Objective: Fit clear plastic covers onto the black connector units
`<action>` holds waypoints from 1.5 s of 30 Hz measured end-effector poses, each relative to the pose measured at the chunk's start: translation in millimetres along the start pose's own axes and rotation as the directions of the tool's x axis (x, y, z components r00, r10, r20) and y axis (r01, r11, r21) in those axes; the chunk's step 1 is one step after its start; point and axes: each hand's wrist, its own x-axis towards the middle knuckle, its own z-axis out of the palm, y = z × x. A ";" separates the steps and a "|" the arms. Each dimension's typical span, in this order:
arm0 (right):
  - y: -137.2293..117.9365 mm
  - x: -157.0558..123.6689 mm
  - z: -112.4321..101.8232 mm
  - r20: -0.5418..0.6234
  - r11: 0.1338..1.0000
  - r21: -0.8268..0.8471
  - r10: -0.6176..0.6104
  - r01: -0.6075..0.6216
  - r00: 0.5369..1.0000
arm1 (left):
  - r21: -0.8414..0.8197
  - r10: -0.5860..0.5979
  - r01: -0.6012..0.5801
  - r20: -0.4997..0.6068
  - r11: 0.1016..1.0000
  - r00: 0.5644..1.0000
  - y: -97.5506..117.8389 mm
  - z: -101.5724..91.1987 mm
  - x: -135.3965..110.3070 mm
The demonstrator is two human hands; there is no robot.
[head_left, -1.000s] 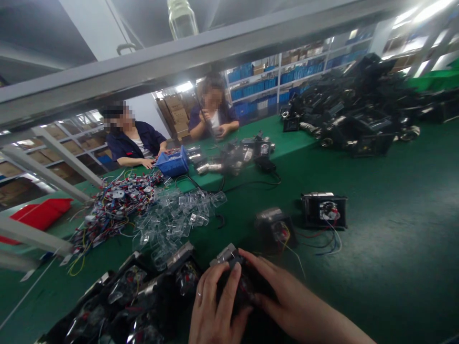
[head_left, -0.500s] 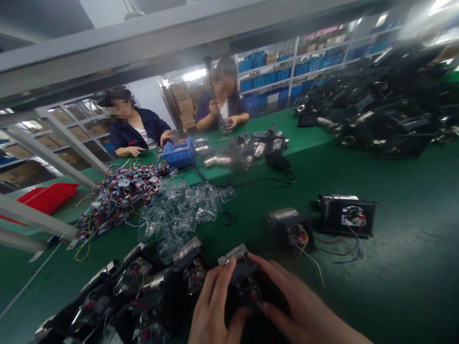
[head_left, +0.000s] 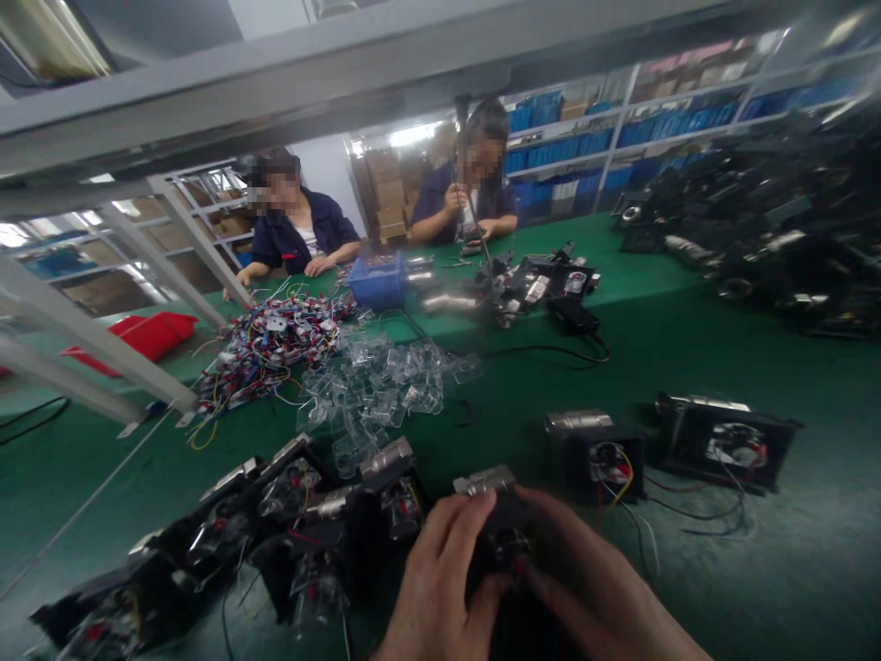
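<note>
Both of my hands are closed round one black box-shaped unit [head_left: 496, 528] with a silver tube on top, at the bottom middle of the view. My left hand [head_left: 440, 588] grips its left side with the fingers laid over the top. My right hand [head_left: 585, 592] holds its right side, thumb pressed near red wiring on its face. To the left lies a row of similar black units [head_left: 275, 542]. Two more black units [head_left: 596, 454] [head_left: 722, 441] with loose coloured wires stand to the right.
The green table [head_left: 688, 349] carries a heap of clear plastic parts [head_left: 378, 386], a tangle of coloured wires [head_left: 275, 344], a blue bin [head_left: 377, 280] and a big pile of black units [head_left: 771, 229] at the far right. Two people sit opposite. Grey frame bars [head_left: 103, 367] cross the left.
The view has swung left and down, so everything on the table has shifted to the right. My hands stay closed on the same black unit, with the fingers slightly shifted.
</note>
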 end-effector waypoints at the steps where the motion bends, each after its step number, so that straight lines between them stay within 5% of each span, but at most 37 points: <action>1: 0.9 0.5 0.7 -0.018 1.000 0.018 0.011 -0.010 1.000 | 0.015 0.020 -0.020 -0.011 1.000 1.000 0.6 1.5 1.0; 6: -2.0 3.9 0.8 -0.074 0.999 0.011 0.044 -0.043 0.996 | 0.083 0.094 -0.090 -0.040 0.992 0.995 3.0 6.0 6.3; 14: 0.5 6.8 2.9 -0.107 0.999 -0.035 -0.014 0.010 0.994 | 0.008 -0.010 0.011 -0.051 1.000 0.999 13.2 3.9 10.9; 45: -10.1 15.2 -4.1 -0.132 0.990 -0.138 -0.041 0.023 0.990 | -0.080 0.093 -0.099 -0.082 0.992 0.992 7.5 0.5 12.1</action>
